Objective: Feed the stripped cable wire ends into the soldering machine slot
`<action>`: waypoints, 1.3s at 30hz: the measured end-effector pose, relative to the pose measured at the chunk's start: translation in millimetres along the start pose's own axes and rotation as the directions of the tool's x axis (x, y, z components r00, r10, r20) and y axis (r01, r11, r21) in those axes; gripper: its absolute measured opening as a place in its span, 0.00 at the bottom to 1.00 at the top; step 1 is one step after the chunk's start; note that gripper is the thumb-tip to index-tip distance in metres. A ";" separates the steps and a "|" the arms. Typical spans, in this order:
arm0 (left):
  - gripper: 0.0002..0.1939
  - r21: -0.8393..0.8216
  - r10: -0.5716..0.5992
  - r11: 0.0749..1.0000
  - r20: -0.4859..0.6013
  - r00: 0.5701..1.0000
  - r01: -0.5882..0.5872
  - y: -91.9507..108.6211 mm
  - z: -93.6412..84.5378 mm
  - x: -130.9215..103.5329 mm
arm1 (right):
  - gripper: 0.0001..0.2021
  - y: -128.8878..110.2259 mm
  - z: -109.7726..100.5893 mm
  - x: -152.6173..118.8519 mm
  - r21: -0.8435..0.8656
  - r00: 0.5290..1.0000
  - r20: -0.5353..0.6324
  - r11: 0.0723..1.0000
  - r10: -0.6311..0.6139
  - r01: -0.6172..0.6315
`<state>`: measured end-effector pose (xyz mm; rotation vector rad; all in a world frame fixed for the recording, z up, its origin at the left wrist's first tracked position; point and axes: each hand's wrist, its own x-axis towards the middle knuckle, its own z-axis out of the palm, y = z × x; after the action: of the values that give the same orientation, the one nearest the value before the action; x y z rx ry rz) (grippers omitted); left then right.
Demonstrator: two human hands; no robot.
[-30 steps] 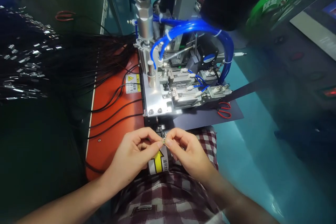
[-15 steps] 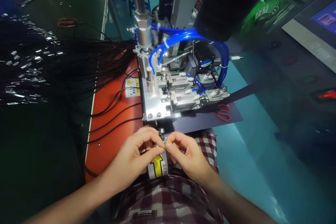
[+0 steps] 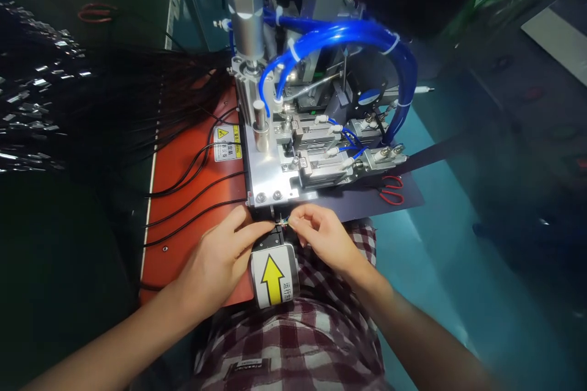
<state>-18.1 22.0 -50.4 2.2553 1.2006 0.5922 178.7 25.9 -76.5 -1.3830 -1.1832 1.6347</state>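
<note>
Thin coloured wire ends (image 3: pixel 283 222) lie over a black fixture block (image 3: pixel 269 241) at the front of the machine. My right hand (image 3: pixel 323 235) pinches these wire ends between thumb and fingertips from the right. From the left, my left hand (image 3: pixel 217 256) reaches the same spot with its fingertips pressed together; the hand itself hides what they hold, if anything. Below the block, a white label with a yellow arrow (image 3: pixel 274 278) faces up on a rounded part.
A metal machine plate (image 3: pixel 268 180) with cylinders and blue air hoses (image 3: pixel 343 33) stands just beyond my hands. Black cables (image 3: pixel 192 217) cross the orange-red table (image 3: pixel 183 266). Red-handled scissors (image 3: pixel 392 189) lie on the right, and many cables with shiny ends (image 3: pixel 46 79) hang at left.
Both hands have moved forward, from above the arrow label to the black fixture block. The label and block are now more exposed, and coloured wire ends show between the fingertips.
</note>
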 end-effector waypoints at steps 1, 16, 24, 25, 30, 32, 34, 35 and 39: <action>0.14 0.020 0.007 1.000 0.008 1.000 -0.007 -0.4 0.4 -0.9 | 0.11 0.0 -0.1 0.2 0.002 1.000 0.000 1.000 0.010 -0.010; 0.15 0.017 0.013 1.000 0.042 0.999 -0.014 -3.3 3.1 -2.6 | 0.11 -0.1 -1.6 1.5 0.036 0.997 0.025 0.997 0.072 -0.073; 0.15 0.052 0.027 0.998 0.029 0.999 -0.028 -3.2 3.6 -4.7 | 0.10 -3.2 -2.1 0.7 -0.029 0.998 0.018 0.997 0.065 -0.065; 0.15 0.053 0.030 0.998 0.030 0.999 -0.032 -3.3 3.6 -4.7 | 0.10 -3.6 -2.2 0.8 -0.032 0.998 0.019 0.997 0.065 -0.064; 0.15 0.058 0.036 0.998 0.041 0.999 -0.039 -4.0 3.7 -5.2 | 0.09 -2.1 -1.3 0.7 -0.055 0.999 0.008 0.998 0.045 -0.045; 0.15 0.061 0.029 0.998 0.045 0.999 -0.032 -3.9 3.7 -5.1 | 0.09 0.2 -0.7 -0.1 -0.062 1.000 0.001 0.998 0.023 -0.023; 0.15 0.058 0.029 0.998 0.046 0.999 -0.031 -3.3 3.4 -4.7 | 0.08 3.2 -0.1 -1.3 -0.081 1.000 -0.012 0.997 -0.013 0.012; 0.15 0.056 0.029 0.998 0.046 0.999 -0.032 -3.0 3.3 -4.4 | 0.08 5.0 0.2 -2.0 -0.098 0.999 -0.021 0.995 -0.036 0.034; 0.14 0.062 0.035 0.997 0.032 0.999 -0.037 -2.0 2.8 -3.7 | 0.06 11.6 2.3 -4.5 -0.171 0.986 -0.056 0.975 -0.154 0.142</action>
<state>-19.5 19.1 -54.3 2.3342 1.1804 0.5387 177.9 17.3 -85.7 -1.4054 -1.3737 1.3996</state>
